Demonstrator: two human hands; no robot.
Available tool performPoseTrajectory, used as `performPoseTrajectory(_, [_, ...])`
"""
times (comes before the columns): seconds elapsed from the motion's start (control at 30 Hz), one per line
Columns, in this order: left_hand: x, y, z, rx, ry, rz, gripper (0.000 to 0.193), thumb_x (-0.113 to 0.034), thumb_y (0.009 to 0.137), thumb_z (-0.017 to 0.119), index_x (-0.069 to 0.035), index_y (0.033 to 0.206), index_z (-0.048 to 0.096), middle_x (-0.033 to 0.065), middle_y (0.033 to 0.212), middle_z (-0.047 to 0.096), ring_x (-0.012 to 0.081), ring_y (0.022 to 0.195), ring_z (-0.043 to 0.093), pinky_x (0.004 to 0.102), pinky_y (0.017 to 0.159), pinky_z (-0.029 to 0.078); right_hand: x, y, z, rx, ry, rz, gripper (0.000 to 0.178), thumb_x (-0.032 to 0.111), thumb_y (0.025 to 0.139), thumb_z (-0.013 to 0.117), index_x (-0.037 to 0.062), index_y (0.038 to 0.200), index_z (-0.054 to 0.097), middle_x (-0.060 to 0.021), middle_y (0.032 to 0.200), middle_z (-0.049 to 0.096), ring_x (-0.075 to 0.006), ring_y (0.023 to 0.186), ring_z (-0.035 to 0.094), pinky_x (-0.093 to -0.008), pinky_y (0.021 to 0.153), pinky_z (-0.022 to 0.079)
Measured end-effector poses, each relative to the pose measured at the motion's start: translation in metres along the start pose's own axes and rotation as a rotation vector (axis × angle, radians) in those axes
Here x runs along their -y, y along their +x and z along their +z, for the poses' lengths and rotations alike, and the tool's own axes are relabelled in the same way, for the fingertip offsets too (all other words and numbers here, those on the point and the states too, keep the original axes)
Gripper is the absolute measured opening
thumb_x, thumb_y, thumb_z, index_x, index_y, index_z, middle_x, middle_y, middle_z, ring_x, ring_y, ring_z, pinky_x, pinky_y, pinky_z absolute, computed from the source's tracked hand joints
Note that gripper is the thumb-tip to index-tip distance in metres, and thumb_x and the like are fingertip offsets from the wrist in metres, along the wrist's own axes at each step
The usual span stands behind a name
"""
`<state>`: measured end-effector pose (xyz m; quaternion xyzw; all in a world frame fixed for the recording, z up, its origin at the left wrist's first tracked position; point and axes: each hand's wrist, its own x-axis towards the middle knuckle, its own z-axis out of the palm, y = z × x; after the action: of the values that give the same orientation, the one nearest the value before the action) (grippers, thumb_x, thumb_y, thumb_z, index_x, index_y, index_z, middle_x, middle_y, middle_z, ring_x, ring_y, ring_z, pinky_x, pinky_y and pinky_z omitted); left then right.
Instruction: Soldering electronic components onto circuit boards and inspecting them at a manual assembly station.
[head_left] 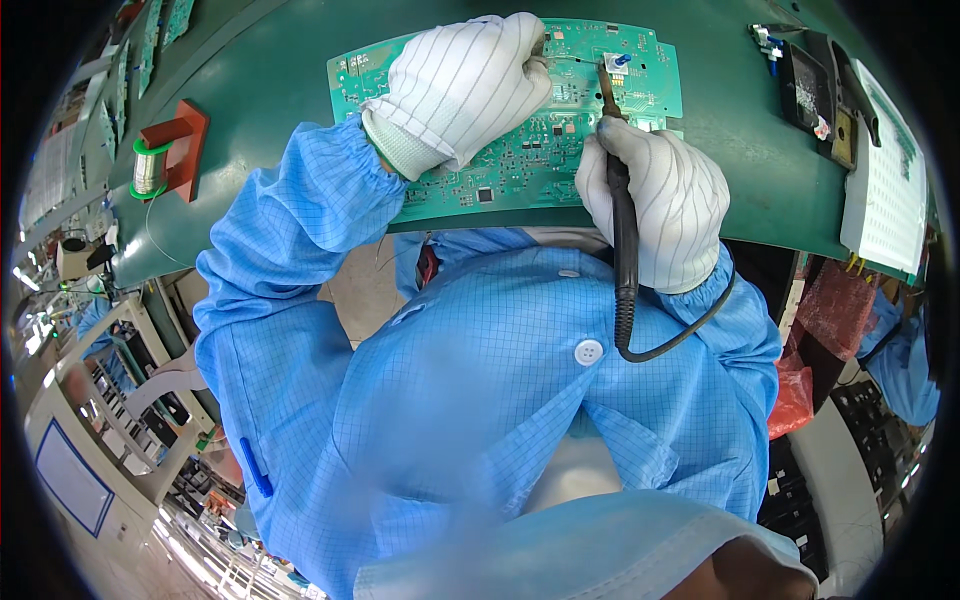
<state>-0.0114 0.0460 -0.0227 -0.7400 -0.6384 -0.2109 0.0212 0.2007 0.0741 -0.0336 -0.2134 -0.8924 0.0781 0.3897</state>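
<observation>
A green circuit board point(455, 190) lies on the green work surface in front of me, dotted with small parts. My left hand point(460, 90), in a white striped glove, rests over its upper middle with fingers closed in a pinch. From those fingertips a thin strand, apparently solder wire point(572, 59), reaches toward the iron's tip. Also gloved, my right hand point(660, 195) grips a black-handled soldering iron point(622, 215) like a pen. Its tip meets the board beside a white part with a blue shaft point(620, 62). The left fingertips are partly hidden.
A solder spool point(150, 170) on a red-brown stand point(187, 150) is at the left, its wire trailing off. At the right are a black soldering-iron holder tray point(808, 90) and a white sheet point(888, 175). The iron's cord point(690, 335) loops by my right sleeve.
</observation>
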Motion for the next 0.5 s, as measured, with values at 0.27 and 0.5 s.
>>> performPoseTrajectory(0.27, [0.002,-0.003,0.0,-0.035,0.072,0.102,0.013,-0.018,0.082,0.065,-0.009,0.087,0.057,0.0092,0.066,0.059,0.0255,0.057,0.062,0.0377,0.053,0.05,0.0,0.001,0.002,-0.021,-0.029,-0.013,0.029,0.001,0.072,0.08,0.0033,0.096,0.065,-0.0054,0.073,0.065,-0.0209,0.057,0.064,-0.0314,0.052,0.051])
performPoseTrajectory(0.5, [0.008,0.006,0.011,-0.485,0.02,0.4,0.013,-0.019,0.083,0.065,-0.009,0.09,0.058,0.0082,0.066,0.059,0.0242,0.059,0.063,0.0366,0.054,0.05,0.001,0.0,0.001,-0.013,-0.068,-0.011,0.029,0.001,0.072,0.079,0.0029,0.097,0.064,-0.0057,0.073,0.065,-0.0206,0.057,0.064,-0.0311,0.051,0.051])
